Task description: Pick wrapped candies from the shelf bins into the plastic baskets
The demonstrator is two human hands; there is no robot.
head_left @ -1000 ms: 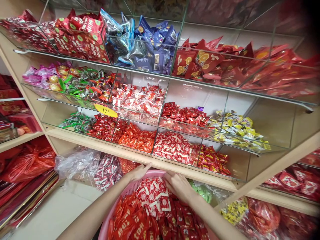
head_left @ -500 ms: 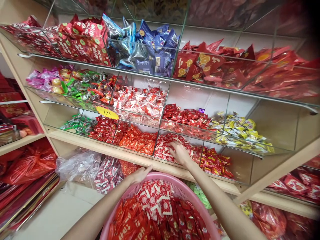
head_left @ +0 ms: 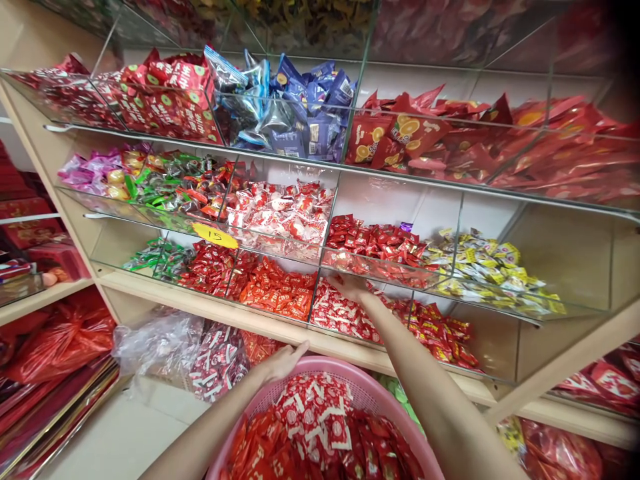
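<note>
A pink basket (head_left: 370,380) holds orange-red packets, dark red packets and a heap of red-and-white packets (head_left: 313,407). My left hand (head_left: 281,363) is at the basket's upper left rim, thumb stretched out over it and the other fingers hidden along its outside. On the lowest shelf, my right hand (head_left: 350,288) reaches over the bin of red-and-white packets (head_left: 340,313). Its fingers are partly behind the clear front of the shelf above, low over the packets, and their spread is hard to see.
Orange-red packets (head_left: 277,287) fill the bin to the left, red and yellow ones (head_left: 443,333) the bin to the right. A clear shelf front (head_left: 385,267) hangs low above my right hand. Below the wooden shelf edge (head_left: 200,307) lies a clear plastic bag (head_left: 155,340).
My right hand has moved slightly up and deeper into the bin, under the clear front of the shelf above. My left hand stays at the basket rim. The view has shifted slightly.
</note>
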